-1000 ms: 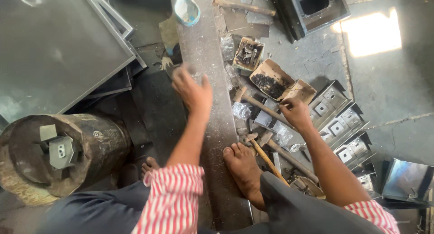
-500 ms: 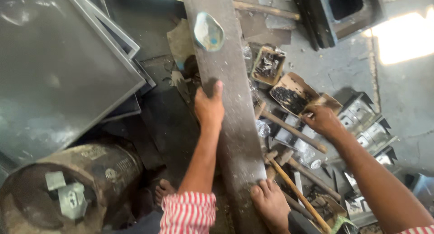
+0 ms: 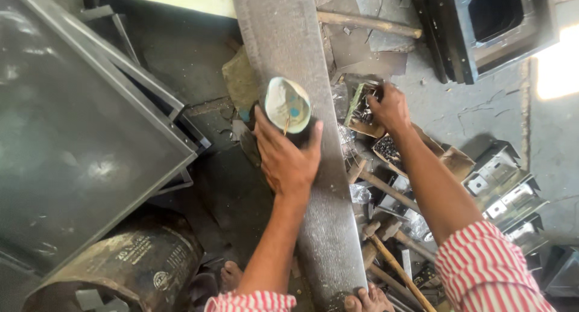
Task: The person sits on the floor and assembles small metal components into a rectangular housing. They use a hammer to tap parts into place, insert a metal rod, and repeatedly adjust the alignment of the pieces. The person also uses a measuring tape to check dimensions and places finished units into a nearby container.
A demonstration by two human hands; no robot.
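My left hand [image 3: 284,156] wraps around a small round tin [image 3: 287,104] with a pale, paint-stained inside and a thin stick in it. The tin stands on a long grey metal beam [image 3: 301,40] that runs from top to bottom of the view. My right hand [image 3: 389,107] reaches into a small open cardboard box [image 3: 360,110] of dark small parts, just right of the beam; whether the fingers grip anything there is hidden. Both my sleeves are red-and-white striped. My bare toes [image 3: 368,300] rest on the near end of the beam.
A large grey sheet-metal panel [image 3: 66,125] fills the left. A rusty drum [image 3: 129,261] lies at bottom left. Right of the beam lie hammers [image 3: 392,261], more boxes of parts [image 3: 395,149] and stacked metal brackets [image 3: 503,194]. A black metal box [image 3: 488,22] sits top right.
The view has moved closer along the beam. My left hand slid forward and closed around the tin. My right hand moved up from the lower box to the small box beside the beam.
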